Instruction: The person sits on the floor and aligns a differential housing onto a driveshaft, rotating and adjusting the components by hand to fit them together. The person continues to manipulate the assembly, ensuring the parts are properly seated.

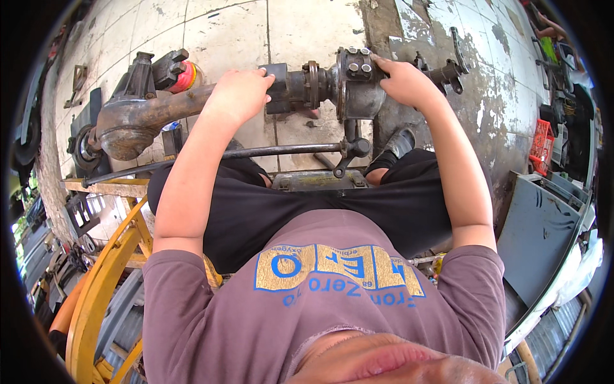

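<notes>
A heavy, greasy vehicle axle (185, 105) lies crosswise in front of me, its bulging differential housing (125, 131) to the left. My left hand (240, 96) grips the axle tube beside a dark square bracket (277, 88); part of its fingers is hidden. My right hand (408, 82) holds the far right side of the rounded steering knuckle (364, 99), index finger by the bolted plate (355, 64) on top. Below the axle runs a long steering rod (281, 150), ending in a ball joint (359, 147) under the knuckle.
A yellow metal frame (105, 281) stands at my left. Behind the axle sits a red and yellow container (187, 77). To the right are a grey metal cabinet (537, 230) and a red plastic crate (541, 147). A flat metal case (320, 180) lies between my legs.
</notes>
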Action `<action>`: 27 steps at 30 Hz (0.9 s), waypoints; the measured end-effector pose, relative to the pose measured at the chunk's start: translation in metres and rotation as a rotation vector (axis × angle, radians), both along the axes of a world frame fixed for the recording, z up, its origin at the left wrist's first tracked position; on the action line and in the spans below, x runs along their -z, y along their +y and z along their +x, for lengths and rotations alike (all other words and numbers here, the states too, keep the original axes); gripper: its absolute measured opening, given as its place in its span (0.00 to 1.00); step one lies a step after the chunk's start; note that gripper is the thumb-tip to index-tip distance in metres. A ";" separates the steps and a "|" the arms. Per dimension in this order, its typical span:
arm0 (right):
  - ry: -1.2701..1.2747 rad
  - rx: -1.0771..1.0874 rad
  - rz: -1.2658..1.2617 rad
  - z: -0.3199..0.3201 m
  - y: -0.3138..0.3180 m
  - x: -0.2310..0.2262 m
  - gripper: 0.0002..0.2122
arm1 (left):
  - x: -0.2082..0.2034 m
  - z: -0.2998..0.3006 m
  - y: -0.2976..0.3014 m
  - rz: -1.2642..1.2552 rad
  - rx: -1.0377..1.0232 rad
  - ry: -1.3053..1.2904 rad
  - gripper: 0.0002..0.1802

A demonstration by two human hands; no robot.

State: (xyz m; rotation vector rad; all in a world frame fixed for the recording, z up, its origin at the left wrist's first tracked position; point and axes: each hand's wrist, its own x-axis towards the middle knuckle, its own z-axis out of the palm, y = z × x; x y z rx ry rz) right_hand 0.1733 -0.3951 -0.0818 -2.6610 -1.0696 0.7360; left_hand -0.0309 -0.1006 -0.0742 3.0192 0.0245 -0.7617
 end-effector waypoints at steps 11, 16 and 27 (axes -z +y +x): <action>0.078 -0.035 -0.327 0.008 0.013 -0.017 0.33 | 0.005 -0.003 0.004 0.008 0.008 -0.005 0.27; -0.034 0.026 -0.285 0.007 0.004 0.003 0.32 | 0.009 0.002 0.000 0.017 0.021 0.009 0.25; -0.019 -0.045 -0.096 0.001 -0.001 -0.001 0.31 | 0.002 0.002 0.000 0.002 -0.017 0.065 0.31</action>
